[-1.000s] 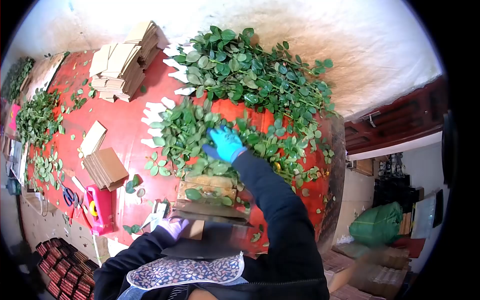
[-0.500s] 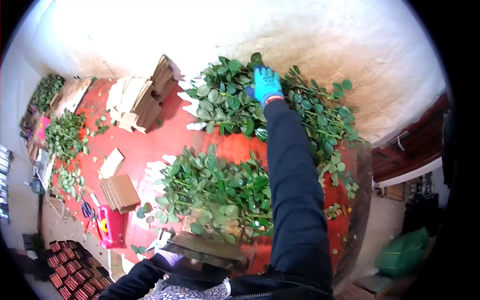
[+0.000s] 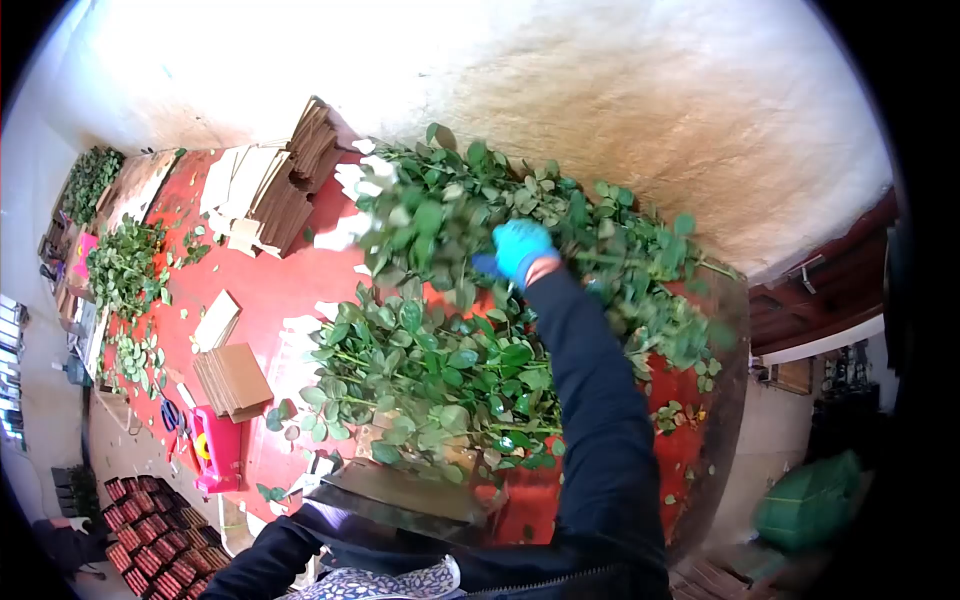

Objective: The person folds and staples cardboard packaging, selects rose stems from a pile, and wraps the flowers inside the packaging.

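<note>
My right hand (image 3: 522, 252), in a light blue glove, is closed over leafy rose stems (image 3: 430, 225) at the back of the red table. Those leaves are blurred by motion. White tips (image 3: 345, 225) stick out at their left end. Nearer to me lies a second heap of leafy stems (image 3: 430, 360). At the front edge, a brown cardboard piece (image 3: 400, 497) is in front of my body. My left sleeve (image 3: 265, 555) reaches toward it, beside a purple patch; the fingers of my left hand are hidden.
Folded cardboard sheets (image 3: 265, 195) stand against the wall, with a smaller cardboard stack (image 3: 232, 382) nearer. A pink holder (image 3: 218, 455) and scissors (image 3: 172, 415) lie at the table's left edge. More greenery (image 3: 128, 268) is farther left. A green sack (image 3: 808, 505) stands at right.
My right hand has come from the wall side toward me, its spread fingers now closed. The back stems have shifted nearer, and the view has moved slightly.
</note>
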### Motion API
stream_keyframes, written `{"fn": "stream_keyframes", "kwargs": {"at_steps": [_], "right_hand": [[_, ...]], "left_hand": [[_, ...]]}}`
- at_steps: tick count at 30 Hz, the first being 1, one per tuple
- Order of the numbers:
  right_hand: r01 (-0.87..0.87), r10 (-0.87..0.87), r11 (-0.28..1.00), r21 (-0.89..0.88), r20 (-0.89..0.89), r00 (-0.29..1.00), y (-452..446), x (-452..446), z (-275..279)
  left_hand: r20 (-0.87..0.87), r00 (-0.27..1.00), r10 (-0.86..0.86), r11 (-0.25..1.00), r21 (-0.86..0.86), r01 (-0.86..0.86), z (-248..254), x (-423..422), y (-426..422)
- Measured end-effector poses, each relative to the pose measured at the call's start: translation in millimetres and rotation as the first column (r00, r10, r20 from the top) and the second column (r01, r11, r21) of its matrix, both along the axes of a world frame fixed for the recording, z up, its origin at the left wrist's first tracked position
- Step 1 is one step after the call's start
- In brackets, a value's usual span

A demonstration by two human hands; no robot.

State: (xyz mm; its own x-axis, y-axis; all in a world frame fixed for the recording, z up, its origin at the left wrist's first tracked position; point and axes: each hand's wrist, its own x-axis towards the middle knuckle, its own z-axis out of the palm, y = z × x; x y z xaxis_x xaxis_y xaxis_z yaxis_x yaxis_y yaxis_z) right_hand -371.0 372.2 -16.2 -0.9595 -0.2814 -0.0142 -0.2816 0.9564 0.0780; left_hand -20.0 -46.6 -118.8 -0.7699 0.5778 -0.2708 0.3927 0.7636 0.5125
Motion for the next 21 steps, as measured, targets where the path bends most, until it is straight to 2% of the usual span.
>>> {"fn": "stream_keyframes", "kwargs": {"at_steps": [3,5,6,9,10,11,12,13,15,17,19,20,21], "right_hand": [[0.104,-0.112,0.991,0.082,0.096,0.989,-31,50,-19],[0.167,-0.163,0.980,0.110,-0.043,0.986,-40,73,-21],[0.171,-0.167,0.979,0.110,-0.041,0.985,-41,80,-21],[0.136,-0.134,0.990,0.029,-0.075,0.988,-37,94,-20],[0.080,-0.081,0.997,-0.014,-0.157,0.984,-31,96,-23],[0.017,-0.029,0.999,-0.051,-0.240,0.970,-28,101,-16],[-0.019,-0.008,0.994,-0.109,-0.245,0.969,-23,107,-9],[-0.067,0.015,0.987,-0.148,-0.328,0.945,-20,112,-2],[-0.070,0.001,0.970,-0.235,-0.280,0.960,-15,123,11],[-0.075,0.016,0.980,-0.186,-0.300,0.954,-9,132,23],[-0.077,-0.015,0.978,-0.195,-0.432,0.902,-5,141,36],[-0.008,-0.073,0.974,-0.227,-0.346,0.935,-9,143,49],[0.081,-0.115,0.983,-0.163,-0.212,0.970,-14,146,64]], "left_hand": [[-0.042,0.999,-0.006,1.000,0.022,0.007,-6,9,-5],[-0.057,0.998,-0.011,0.999,0.040,0.014,-1,11,-2],[-0.068,0.997,-0.026,0.999,0.021,0.028,3,15,-4],[-0.088,0.990,-0.112,0.990,-0.090,0.104,17,16,-5],[-0.097,0.985,-0.143,0.983,-0.126,0.131,23,18,-4],[-0.030,0.980,-0.196,0.957,-0.225,0.185,32,17,-3],[-0.119,0.980,-0.161,0.986,-0.071,0.154,40,15,1],[-0.075,0.986,-0.149,0.988,-0.042,0.146,37,15,1],[-0.150,0.970,-0.191,0.981,-0.061,0.184,33,15,-1],[-0.161,0.959,-0.232,0.973,-0.049,0.227,33,14,1],[-0.300,0.949,-0.099,0.984,0.114,0.139,14,15,-1],[-0.291,0.952,-0.098,0.983,0.120,0.138,19,16,0],[-0.218,0.965,-0.148,0.987,0.029,0.158,24,16,-1]]}}
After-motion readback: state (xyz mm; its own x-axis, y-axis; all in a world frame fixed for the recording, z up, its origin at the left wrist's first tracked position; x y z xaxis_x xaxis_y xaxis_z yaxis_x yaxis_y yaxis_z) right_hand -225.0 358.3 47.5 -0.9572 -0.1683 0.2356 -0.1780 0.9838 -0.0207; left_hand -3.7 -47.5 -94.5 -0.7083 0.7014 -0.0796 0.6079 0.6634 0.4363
